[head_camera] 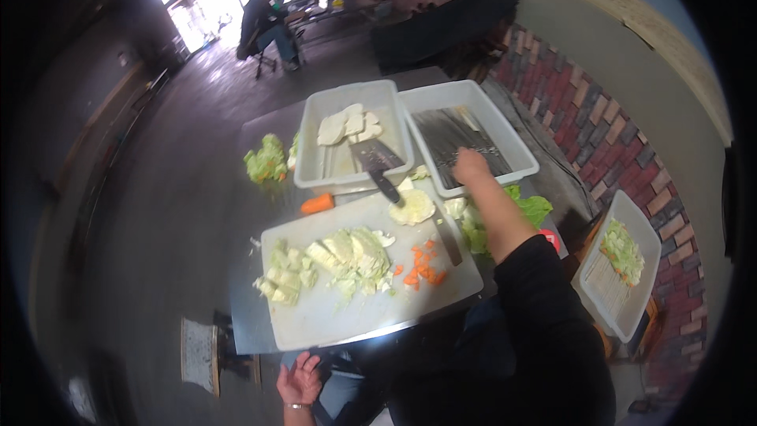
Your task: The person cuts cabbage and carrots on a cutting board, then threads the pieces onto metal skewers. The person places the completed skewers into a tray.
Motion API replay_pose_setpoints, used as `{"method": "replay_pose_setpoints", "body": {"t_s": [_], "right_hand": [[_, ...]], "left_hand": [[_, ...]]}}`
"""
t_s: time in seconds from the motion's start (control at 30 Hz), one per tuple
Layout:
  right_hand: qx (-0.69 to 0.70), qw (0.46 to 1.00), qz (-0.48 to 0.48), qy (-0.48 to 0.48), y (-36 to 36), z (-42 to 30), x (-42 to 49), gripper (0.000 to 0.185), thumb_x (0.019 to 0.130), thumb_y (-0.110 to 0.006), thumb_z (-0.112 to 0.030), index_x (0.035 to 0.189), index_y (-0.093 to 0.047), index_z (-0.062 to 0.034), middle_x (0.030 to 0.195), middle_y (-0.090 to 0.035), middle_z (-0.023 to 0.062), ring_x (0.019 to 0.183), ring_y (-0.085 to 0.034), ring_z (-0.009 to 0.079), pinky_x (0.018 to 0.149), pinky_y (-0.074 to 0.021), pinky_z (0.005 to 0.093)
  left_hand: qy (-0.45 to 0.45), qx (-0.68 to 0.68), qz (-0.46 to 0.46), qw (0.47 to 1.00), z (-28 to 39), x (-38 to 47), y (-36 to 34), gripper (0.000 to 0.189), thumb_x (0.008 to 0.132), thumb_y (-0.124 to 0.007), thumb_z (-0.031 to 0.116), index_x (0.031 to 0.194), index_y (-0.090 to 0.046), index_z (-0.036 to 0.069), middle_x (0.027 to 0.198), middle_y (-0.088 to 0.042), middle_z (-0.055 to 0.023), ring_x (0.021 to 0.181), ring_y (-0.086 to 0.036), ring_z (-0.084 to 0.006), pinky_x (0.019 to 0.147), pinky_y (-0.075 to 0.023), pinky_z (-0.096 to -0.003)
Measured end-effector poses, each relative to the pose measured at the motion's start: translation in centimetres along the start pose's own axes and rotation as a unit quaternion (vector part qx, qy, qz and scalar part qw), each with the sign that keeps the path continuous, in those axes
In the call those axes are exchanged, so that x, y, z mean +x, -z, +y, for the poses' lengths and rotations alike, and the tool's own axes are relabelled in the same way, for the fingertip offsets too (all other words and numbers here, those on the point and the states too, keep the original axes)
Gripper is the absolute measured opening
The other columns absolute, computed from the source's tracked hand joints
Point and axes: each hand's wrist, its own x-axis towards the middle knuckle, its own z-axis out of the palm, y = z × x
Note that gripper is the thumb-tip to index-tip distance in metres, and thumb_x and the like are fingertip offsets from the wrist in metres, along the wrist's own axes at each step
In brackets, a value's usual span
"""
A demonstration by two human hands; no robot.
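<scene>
My right hand [471, 167] reaches into a white plastic bin [528, 173] and touches a layer of thin grey sticks [437, 130], possibly skewers. Its fingers are curled, and whether they grip any of the sticks is hidden. Low over my lap, my left hand [300, 380] is empty, palm up, fingers loosely apart. Between me and the bins lies a white cutting board [349, 326]. On it are cabbage chunks [285, 278], sliced cabbage [349, 254], chopped carrot pieces [422, 266], a cabbage round [412, 207] and a knife [447, 239].
A second white bin [303, 160] holds white slices [346, 124], with a cleaver [378, 160] lying over its near rim. A carrot piece [317, 203] and shredded cabbage [266, 158] lie left. Another bin [649, 248] with skewers stands right. A person [266, 23] sits far back.
</scene>
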Motion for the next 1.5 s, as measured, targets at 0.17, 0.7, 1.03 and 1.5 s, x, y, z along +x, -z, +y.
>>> {"method": "replay_pose_setpoints", "body": {"t_s": [0.17, 0.7, 1.03, 1.5], "right_hand": [[0.029, 0.997, 0.034, 0.064, 0.1, 2.7, -0.2, 0.028, 0.082, -0.052, -0.005, 0.105, -0.066, -0.008, 0.103, -0.065, 0.0209, 0.099, -0.062, 0.036, 0.089, -0.049, 0.0434], [0.596, 0.792, -0.063, -0.116, 3.2, 10.7, -30.0, 0.029, 0.095, -0.052, -0.012, 0.122, -0.057, -0.0059, 0.062, -0.05, -0.0033, 0.051, -0.042, 0.0032, 0.047, -0.0326, 0.0181], [0.577, 0.804, -0.121, -0.078, 4.0, 11.3, -32.3, 0.023, 0.091, -0.053, -0.006, 0.113, -0.059, -0.0007, 0.072, -0.059, 0.0018, 0.06, -0.054, 0.007, 0.055, -0.0424, 0.0205], [0.542, 0.827, -0.149, -0.028, 3.0, 9.4, -32.5, 0.024, 0.091, -0.053, -0.005, 0.113, -0.061, -0.0007, 0.07, -0.06, 0.0022, 0.059, -0.054, 0.0061, 0.054, -0.0426, 0.0203]], "left_hand": [[-0.041, 0.173, -0.038, 0.983, 0.4, 1.3, -3.4, 0.053, 0.092, -0.051, 0.039, 0.128, -0.05, 0.001, 0.122, -0.057, -0.0227, 0.067, -0.054, -0.016, 0.053, -0.0429, -0.0233], [-0.308, 0.838, -0.148, 0.426, -13.9, 24.2, -21.4, 0.019, 0.079, -0.064, 0.012, 0.097, -0.067, 0.007, 0.091, -0.062, -0.0126, 0.088, -0.057, -0.0341, 0.079, -0.0479, -0.0403], [-0.27, 0.859, -0.138, 0.413, -14.8, 27.0, -21.1, 0.012, 0.074, -0.063, 0.014, 0.08, -0.059, 0.004, 0.081, -0.059, -0.0159, 0.083, -0.056, -0.0347, 0.075, -0.0477, -0.0428], [-0.258, 0.767, -0.051, 0.585, -13.5, 24.2, -20.9, 0.02, 0.078, -0.067, 0.014, 0.09, -0.057, 0.002, 0.08, -0.065, -0.014, 0.072, -0.066, -0.0263, 0.067, -0.0525, -0.034]]}}
